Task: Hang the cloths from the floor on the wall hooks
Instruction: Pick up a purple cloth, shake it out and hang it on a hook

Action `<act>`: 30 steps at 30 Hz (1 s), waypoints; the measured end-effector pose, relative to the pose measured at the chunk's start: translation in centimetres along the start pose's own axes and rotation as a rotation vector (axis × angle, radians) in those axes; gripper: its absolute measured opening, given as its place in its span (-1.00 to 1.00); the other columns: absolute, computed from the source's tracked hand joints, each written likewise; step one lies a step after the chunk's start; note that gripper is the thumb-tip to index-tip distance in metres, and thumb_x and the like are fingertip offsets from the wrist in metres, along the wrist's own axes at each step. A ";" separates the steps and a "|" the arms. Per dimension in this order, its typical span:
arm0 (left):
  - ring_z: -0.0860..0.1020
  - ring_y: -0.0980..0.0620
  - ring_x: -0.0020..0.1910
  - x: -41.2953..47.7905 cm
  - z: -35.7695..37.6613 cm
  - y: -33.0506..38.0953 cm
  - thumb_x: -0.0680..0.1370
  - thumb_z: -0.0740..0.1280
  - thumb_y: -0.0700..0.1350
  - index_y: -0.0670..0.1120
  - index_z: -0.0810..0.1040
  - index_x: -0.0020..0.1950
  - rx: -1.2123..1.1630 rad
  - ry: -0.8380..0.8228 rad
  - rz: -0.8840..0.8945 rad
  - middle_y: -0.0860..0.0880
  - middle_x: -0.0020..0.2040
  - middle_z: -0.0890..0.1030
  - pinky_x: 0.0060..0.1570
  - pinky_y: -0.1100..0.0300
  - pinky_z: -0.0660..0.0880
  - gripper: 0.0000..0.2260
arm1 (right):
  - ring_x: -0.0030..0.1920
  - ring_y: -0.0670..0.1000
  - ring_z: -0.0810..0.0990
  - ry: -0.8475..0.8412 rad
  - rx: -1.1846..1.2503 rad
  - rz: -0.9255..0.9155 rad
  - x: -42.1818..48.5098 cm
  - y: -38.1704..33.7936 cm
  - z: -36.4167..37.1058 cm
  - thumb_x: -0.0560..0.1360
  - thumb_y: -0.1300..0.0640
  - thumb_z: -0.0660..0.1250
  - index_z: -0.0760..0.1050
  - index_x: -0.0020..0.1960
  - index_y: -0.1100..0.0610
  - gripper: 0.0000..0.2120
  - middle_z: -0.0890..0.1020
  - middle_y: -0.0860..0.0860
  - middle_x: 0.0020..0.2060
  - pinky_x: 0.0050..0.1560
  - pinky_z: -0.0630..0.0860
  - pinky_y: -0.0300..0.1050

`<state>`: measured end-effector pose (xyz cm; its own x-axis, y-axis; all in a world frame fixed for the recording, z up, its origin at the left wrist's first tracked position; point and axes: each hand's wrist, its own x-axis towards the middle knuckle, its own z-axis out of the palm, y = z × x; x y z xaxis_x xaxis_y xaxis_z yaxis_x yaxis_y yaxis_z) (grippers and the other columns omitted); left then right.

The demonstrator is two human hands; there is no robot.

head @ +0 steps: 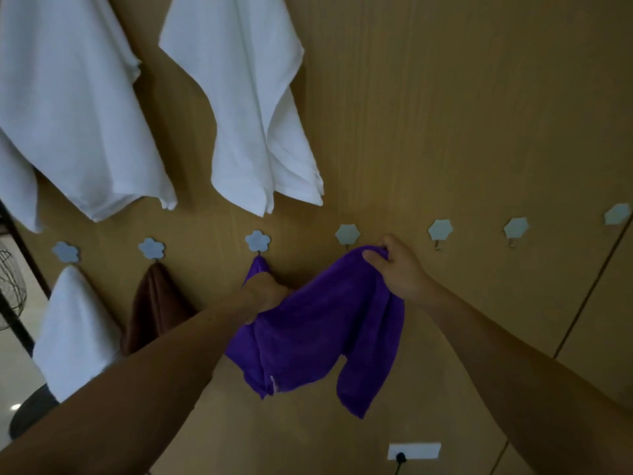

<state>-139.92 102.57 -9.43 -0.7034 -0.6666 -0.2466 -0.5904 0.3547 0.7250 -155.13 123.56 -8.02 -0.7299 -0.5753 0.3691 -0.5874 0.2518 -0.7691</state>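
purple cloth (318, 323): off the floor, held against the wood wall (445, 132) at the lower hook row, spread between both hands, lower part hanging loose in folds.
cloth, left top corner: a purple tip runs up to the third hook (257, 241), a flower shape. It touches the hook's underside; can't tell if it's actually caught on it.
cloth, right top corner: bunched, sits just below and right of the fourth hook (346, 234), a hexagon. Not on it.
left hand (265, 296): just under the third hook, fingers curled into the cloth's upper edge, gripping it. Fingertips are buried in the fabric.
right hand (402, 272): pinches the bunched right corner, thumb on the near side, fingers curled over the top.
free hooks: fifth hook (440, 230), sixth hook (516, 228) and seventh hook (617, 214), running toward the wall's right edge, all hexagons.
first hook (65, 252): flower, nearest the wall's left edge, carries a small white cloth (75, 330).
second hook (151, 248): flower, carries a brown cloth (157, 303), hanging just beside the white one.
upper wall: two large white towels, left towel (68, 114) and middle towel (253, 114), hang from above the view; their lower edges end above the hook row.
lower wall: white socket plate (413, 451) with a dark plug (400, 459) in it, below the purple cloth.
past the wall's left edge: a wire fan guard (10, 286) on a dark stand.
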 end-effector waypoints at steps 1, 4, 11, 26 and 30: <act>0.47 0.06 -0.18 0.0 -0.1 -0.1 0.42 0.45 0.11 -0.07 0.43 -0.11 -0.097 -0.028 -0.021 0.00 -0.14 0.49 -0.37 0.23 0.38 -0.68 | -0.26 -0.06 0.45 0.009 0.012 -0.001 0.1 -0.2 0.0 0.58 0.00 0.27 0.36 -0.14 0.12 -0.77 0.48 0.00 -0.27 -0.22 0.43 -0.14; 0.59 -0.01 -0.10 0.9 0.3 -0.3 0.43 0.42 0.10 -0.09 0.55 -0.03 -0.304 -0.039 -0.038 -0.06 -0.09 0.63 -0.23 0.11 0.57 -0.71 | -0.27 -0.08 0.44 0.058 0.053 0.004 0.3 -0.5 -0.2 0.58 0.00 0.27 0.35 -0.13 0.12 -0.77 0.47 -0.02 -0.27 -0.23 0.41 -0.19; 0.63 -0.01 -0.24 1.0 0.7 0.2 0.50 0.27 0.14 -0.17 0.57 0.08 0.216 -0.137 0.008 -0.12 -0.12 0.67 -0.31 0.18 0.58 -0.61 | -0.06 -0.04 0.59 0.048 0.221 -0.040 0.0 -1.8 -0.2 0.58 0.13 0.29 0.45 -0.06 -0.02 -0.93 0.61 0.01 -0.07 0.00 0.52 -0.16; 0.47 0.20 -0.35 1.3 5.5 2.5 0.59 0.23 -0.11 0.07 0.46 -0.31 -0.283 -0.113 0.567 0.18 -0.39 0.52 -0.42 0.48 0.37 -0.74 | -0.11 -0.06 0.63 -0.041 0.172 0.025 -0.4 -1.2 -0.6 0.56 0.19 0.34 0.50 -0.01 0.15 -0.95 0.65 0.03 -0.11 -0.06 0.56 -0.21; 0.45 0.17 -0.34 1.6 5.4 2.4 0.63 0.13 -0.16 0.06 0.37 -0.19 -0.139 0.053 0.661 0.05 -0.29 0.50 -0.44 0.47 0.36 -0.78 | -0.06 0.04 0.63 -0.107 0.050 0.126 -0.5 0.6 -0.3 0.53 0.19 0.37 0.52 -0.02 0.16 -0.94 0.66 0.09 -0.08 -0.01 0.56 -0.11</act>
<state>-144.61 105.89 -11.59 -0.8766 -0.3710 0.3064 0.0164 0.6134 0.7896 -155.25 124.24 -8.51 -0.7537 -0.6220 0.2122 -0.4736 0.2901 -0.8316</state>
